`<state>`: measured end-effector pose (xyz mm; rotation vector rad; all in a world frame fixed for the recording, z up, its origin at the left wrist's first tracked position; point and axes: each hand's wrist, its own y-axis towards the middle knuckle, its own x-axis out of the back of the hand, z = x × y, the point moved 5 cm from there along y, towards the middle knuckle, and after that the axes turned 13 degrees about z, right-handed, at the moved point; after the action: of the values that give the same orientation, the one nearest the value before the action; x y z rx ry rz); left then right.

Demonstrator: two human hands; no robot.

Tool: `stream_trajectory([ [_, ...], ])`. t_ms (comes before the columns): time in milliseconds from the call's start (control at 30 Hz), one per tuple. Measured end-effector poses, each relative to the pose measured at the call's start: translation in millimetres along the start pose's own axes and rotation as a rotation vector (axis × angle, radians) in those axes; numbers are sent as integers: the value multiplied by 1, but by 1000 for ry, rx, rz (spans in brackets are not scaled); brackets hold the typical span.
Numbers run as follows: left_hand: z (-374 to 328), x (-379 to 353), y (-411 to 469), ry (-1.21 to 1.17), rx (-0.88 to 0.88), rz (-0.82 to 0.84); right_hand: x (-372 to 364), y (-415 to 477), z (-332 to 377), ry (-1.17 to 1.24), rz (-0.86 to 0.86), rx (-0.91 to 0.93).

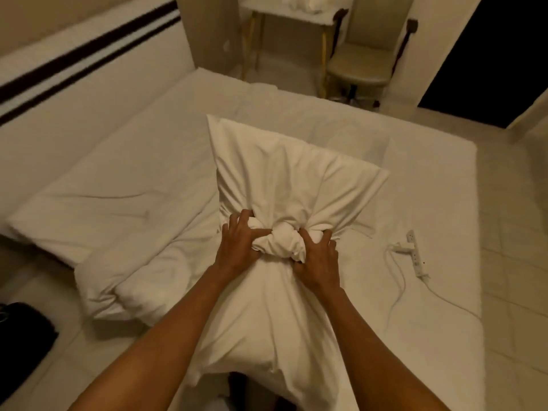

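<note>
A white pillow in a white pillowcase [284,179] lies lengthwise on the white bed [133,161] in front of me. Its cloth is bunched into a tight wad at the middle. My left hand [240,244] grips the left side of that wad with curled fingers. My right hand [320,256] grips the right side, fingers dug into the cloth. The near part of the pillowcase hangs loose toward me over the bed's edge.
A folded white duvet [118,247] lies on the bed to the left. A white power strip [415,253] with its cable lies on the sheet to the right. A chair [361,66] and small table [284,16] stand beyond the bed. A black bag [23,330] sits on the tiled floor at left.
</note>
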<state>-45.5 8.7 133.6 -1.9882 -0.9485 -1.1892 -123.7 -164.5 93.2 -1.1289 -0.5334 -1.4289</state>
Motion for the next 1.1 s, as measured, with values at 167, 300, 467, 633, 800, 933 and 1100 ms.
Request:
stream_trajectory([
  [167,33,82,-32,26,21,-138,31,2,85,4,-25,109],
  [300,77,131,-64,25,57,-218,29,4,156,-24,-58,190],
  [467,156,184,-101,-5,81,-277,11,4,257,-65,-110,229],
  [633,238,234,-127,-18,93,-276,-23,10,351,-26,-144,248],
  [800,308,269,-136,25,63,-276,-57,22,421,38,-148,242],
  [933,358,286,-123,28,51,-283,-75,42,462,63,-150,211],
  [1100,429,295,-82,2,62,-281,-97,94,507,57,-158,196],
])
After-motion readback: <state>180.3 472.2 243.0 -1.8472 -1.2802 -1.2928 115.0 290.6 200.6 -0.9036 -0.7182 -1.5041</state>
